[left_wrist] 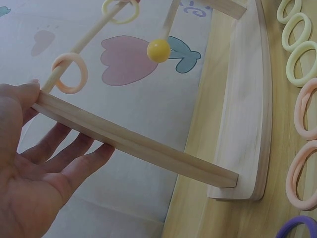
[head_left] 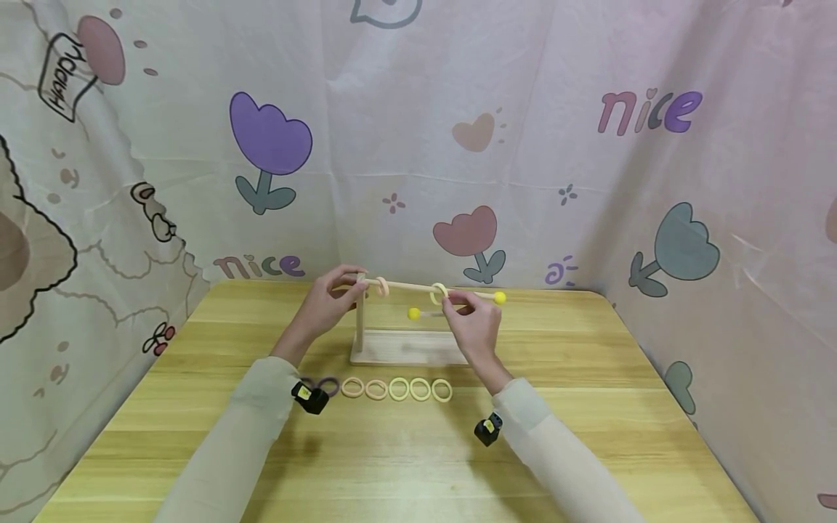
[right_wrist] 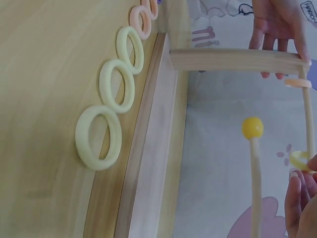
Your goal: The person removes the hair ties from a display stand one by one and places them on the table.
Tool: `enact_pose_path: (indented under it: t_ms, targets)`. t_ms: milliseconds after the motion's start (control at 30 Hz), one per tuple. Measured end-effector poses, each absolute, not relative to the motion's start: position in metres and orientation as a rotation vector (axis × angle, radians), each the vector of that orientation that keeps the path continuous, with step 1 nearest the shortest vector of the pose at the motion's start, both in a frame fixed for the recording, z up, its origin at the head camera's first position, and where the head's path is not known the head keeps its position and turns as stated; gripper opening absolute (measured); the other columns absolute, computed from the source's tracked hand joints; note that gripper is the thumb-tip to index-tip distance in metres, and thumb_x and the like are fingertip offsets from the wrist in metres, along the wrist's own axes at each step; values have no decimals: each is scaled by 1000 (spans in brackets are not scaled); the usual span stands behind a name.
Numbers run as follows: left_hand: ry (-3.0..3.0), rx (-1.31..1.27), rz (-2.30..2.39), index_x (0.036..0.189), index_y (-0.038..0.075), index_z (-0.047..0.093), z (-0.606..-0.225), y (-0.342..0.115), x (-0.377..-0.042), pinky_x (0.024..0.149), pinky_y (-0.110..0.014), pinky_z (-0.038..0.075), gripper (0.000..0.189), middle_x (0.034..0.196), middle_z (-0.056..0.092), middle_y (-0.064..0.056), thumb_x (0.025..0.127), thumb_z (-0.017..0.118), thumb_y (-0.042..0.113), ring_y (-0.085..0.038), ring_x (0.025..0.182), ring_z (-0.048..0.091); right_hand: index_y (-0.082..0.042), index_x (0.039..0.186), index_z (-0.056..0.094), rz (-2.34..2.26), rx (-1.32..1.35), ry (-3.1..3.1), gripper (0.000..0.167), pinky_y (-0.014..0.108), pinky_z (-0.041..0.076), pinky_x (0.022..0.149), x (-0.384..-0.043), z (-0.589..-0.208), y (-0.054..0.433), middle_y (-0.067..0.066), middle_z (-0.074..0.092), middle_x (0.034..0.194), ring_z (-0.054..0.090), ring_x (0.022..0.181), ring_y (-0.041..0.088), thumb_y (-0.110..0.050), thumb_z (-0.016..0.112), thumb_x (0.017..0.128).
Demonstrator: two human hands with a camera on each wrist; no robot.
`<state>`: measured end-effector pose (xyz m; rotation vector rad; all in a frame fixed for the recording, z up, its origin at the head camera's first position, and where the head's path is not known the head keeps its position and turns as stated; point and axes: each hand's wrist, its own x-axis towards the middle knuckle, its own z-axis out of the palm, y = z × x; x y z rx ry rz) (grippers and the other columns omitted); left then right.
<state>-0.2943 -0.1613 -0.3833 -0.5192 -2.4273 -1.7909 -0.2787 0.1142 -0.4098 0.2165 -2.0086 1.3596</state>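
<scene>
My left hand (head_left: 331, 299) grips the top of an upright wooden post (left_wrist: 133, 136), thumb on one side and fingers on the other. From that post a wooden dowel (head_left: 408, 285) runs right to a yellow ball end (head_left: 500, 298). A peach hair tie (left_wrist: 70, 73) hangs on the dowel close to the post. Farther along, my right hand (head_left: 476, 325) pinches a pale yellow hair tie (head_left: 439, 293), which encircles the dowel. A lower dowel (right_wrist: 255, 188) ends in another yellow ball (right_wrist: 252, 128).
The stand's flat wooden base (head_left: 405, 347) rests on the wood-grain table (head_left: 366, 465). In front of it lies a row of hair ties: purple (head_left: 329, 386), peach (head_left: 353, 387) and pale yellow (head_left: 442, 390). A patterned cloth (head_left: 392, 131) hangs behind the table.
</scene>
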Motion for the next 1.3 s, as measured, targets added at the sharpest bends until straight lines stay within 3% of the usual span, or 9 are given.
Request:
enact_pose_path:
  t_ms: [500,1000,1300]
  targets:
    - [-2422,-520,-1785,138,3,56,-384,-161,-294,100,-52,58,41,130,62,-29,105,62,25,-50,122,64,1,90,81,1383,127,-2020,10,5,46,51,-279,-413,141,18,79,83,56,53,-9,-5,81,83]
    - [-2422,-506,-1798,137,6,57,-384,-161,-295,100,-50,58,39,130,63,-29,104,63,27,-50,123,64,2,93,81,1388,62,-2012,11,4,48,52,-278,-414,164,22,79,86,56,54,-11,-1,79,82]
    - [-2436,-494,-1786,139,3,56,-384,-161,-295,101,-50,58,43,129,63,-27,105,62,28,-45,121,66,2,92,80,1364,61,-2007,10,5,46,51,-278,-415,175,22,78,86,57,54,-5,0,80,82]
